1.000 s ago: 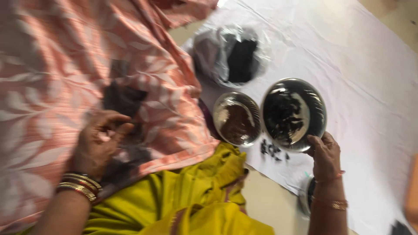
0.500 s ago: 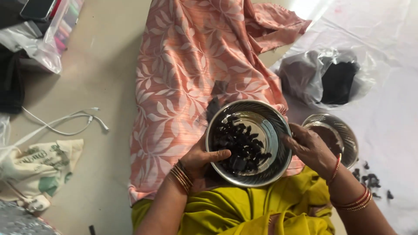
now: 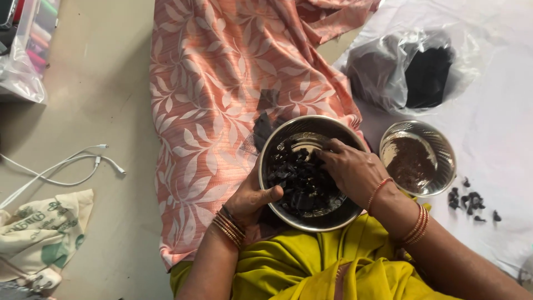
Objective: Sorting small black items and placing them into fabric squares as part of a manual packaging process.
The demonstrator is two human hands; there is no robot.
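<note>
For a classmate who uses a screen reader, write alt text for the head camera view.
A person's left hand grips the rim of a steel bowl of dark, sticky pieces while the right hand reaches into them. It sits over a pink leaf-print cloth, beside a smaller steel bowl.

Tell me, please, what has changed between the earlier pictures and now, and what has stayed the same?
The large steel bowl of dark pieces moved from the white sheet onto the pink cloth in front of the person. The left hand, earlier on the cloth, now grips its rim. The right hand, earlier at the rim, now reaches into the pieces. The smaller bowl and plastic bag stayed put.
</note>
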